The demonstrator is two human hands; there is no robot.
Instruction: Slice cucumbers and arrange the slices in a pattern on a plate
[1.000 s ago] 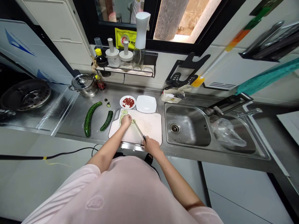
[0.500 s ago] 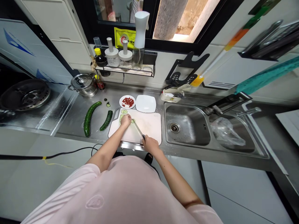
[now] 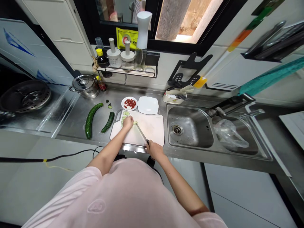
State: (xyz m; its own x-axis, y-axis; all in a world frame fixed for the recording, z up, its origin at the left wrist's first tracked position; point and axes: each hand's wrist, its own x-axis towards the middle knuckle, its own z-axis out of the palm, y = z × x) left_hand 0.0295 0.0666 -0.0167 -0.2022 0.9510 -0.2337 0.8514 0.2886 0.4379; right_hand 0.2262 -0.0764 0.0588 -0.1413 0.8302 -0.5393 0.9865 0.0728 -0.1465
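Head view: the right hand (image 3: 155,149) is wrapped around the handle of a knife (image 3: 142,133); its blade slants over a white cutting board (image 3: 152,126), tip at a cucumber round (image 3: 135,122); the left hand (image 3: 128,122) is curled just beside it, whether gripping anything I cannot tell; cucumber slices (image 3: 126,113) lie near that hand; a long cucumber (image 3: 90,122) and a shorter cucumber (image 3: 108,122) lie left of the board.

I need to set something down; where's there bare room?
Left of the long cucumber, in front of the lidded pot; also the cutting board, right of the knife. Crowded: the board's left, with cucumber slices and the left hand.
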